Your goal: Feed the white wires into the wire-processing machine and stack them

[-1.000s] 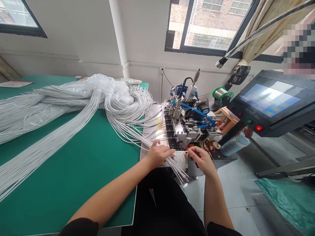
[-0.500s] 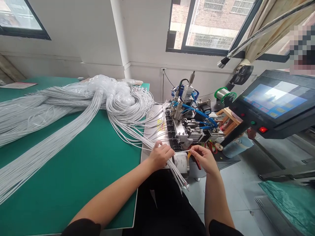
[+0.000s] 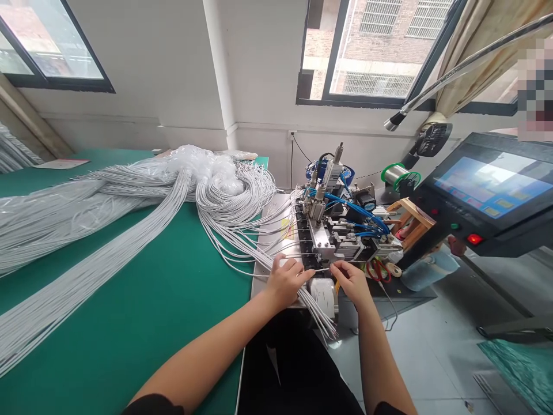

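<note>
My left hand (image 3: 286, 280) pinches a thin white cable (image 3: 318, 269) at the near end of a small wire-processing machine (image 3: 334, 230) with blue hoses. My right hand (image 3: 351, 280) pinches the same cable's free end a little to the right, in front of the machine's clamps. Under my left hand a bunch of white cables (image 3: 317, 311) hangs over the edge, stripped ends down. Several more cables lie across the machine's metal plate (image 3: 272, 230).
A green table (image 3: 142, 288) carries big bundles of white cables (image 3: 86, 196) and clear plastic bags (image 3: 194, 158). To the right stands a touch-screen control panel (image 3: 488, 190) with a red button, a wire spool (image 3: 395, 173), red-handled scissors (image 3: 378, 270), and a blue cup (image 3: 427, 271).
Both hands have moved slightly forward toward the machine's clamps with the single cable between them. The camera has tilted down and shifted a little.
</note>
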`<act>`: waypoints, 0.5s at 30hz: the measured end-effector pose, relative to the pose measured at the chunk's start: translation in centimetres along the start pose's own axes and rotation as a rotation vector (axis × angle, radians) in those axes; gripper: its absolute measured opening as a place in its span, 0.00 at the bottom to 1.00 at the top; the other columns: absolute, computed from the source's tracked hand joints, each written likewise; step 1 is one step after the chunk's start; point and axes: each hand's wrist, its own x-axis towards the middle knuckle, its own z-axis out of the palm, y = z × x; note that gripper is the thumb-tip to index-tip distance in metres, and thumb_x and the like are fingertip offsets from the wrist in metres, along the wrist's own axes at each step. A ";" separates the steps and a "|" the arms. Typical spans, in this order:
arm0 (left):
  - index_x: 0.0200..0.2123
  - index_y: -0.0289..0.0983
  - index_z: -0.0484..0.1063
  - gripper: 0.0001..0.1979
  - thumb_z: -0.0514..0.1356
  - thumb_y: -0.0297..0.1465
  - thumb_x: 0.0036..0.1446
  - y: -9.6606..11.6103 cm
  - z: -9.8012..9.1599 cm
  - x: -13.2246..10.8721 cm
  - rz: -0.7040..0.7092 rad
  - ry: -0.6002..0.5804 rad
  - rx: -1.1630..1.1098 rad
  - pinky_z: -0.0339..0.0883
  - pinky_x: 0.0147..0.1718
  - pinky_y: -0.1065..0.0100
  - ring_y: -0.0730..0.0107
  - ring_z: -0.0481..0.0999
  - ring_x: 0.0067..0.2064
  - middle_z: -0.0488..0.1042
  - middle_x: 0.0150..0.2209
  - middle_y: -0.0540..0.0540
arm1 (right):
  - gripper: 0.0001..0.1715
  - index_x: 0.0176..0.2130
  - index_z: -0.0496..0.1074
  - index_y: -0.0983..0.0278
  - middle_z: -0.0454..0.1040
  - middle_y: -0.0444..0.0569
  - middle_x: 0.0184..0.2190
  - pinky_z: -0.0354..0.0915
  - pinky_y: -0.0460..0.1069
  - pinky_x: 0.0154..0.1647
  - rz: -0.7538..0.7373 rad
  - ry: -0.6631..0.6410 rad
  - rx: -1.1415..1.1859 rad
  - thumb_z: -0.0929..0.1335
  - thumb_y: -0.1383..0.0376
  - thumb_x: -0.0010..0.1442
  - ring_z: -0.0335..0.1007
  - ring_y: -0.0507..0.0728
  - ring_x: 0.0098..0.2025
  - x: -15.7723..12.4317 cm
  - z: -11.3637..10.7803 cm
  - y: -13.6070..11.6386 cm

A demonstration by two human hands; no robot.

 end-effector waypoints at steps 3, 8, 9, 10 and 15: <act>0.47 0.43 0.71 0.22 0.54 0.20 0.50 0.1 0.1 0.0 -0.040 -0.008 0.015 0.46 0.52 0.52 0.65 0.68 0.38 0.71 0.33 0.48 | 0.17 0.26 0.67 0.63 0.66 0.44 0.23 0.58 0.47 0.29 -0.049 -0.029 -0.086 0.64 0.54 0.59 0.61 0.54 0.27 0.3 0.4 0.6; 0.47 0.42 0.71 0.22 0.56 0.22 0.48 0.2 0.2 0.0 -0.063 -0.040 0.021 0.46 0.53 0.51 0.63 0.67 0.39 0.71 0.34 0.47 | 0.18 0.26 0.64 0.63 0.63 0.42 0.23 0.57 0.46 0.30 -0.019 -0.107 0.036 0.63 0.52 0.59 0.59 0.53 0.27 0.7 0.9 1.5; 0.46 0.43 0.71 0.21 0.56 0.22 0.48 0.2 0.2 0.0 -0.069 -0.040 0.021 0.46 0.53 0.51 0.63 0.67 0.39 0.71 0.34 0.47 | 0.18 0.26 0.64 0.63 0.63 0.42 0.23 0.57 0.46 0.29 -0.011 -0.117 0.059 0.64 0.52 0.59 0.59 0.53 0.27 0.7 1.0 1.6; 0.46 0.43 0.72 0.20 0.56 0.23 0.49 0.2 0.2 0.0 -0.072 -0.038 0.019 0.46 0.52 0.51 0.63 0.67 0.39 0.71 0.34 0.47 | 0.19 0.26 0.64 0.63 0.63 0.42 0.23 0.57 0.46 0.29 -0.004 -0.124 0.078 0.64 0.52 0.59 0.58 0.53 0.27 0.7 1.0 1.7; 0.46 0.43 0.72 0.20 0.56 0.22 0.50 0.2 0.4 -0.1 -0.081 -0.033 0.012 0.47 0.53 0.51 0.63 0.68 0.40 0.71 0.33 0.47 | 0.19 0.26 0.64 0.63 0.61 0.42 0.23 0.56 0.46 0.30 0.002 -0.136 0.128 0.64 0.52 0.59 0.57 0.52 0.28 0.8 1.0 1.8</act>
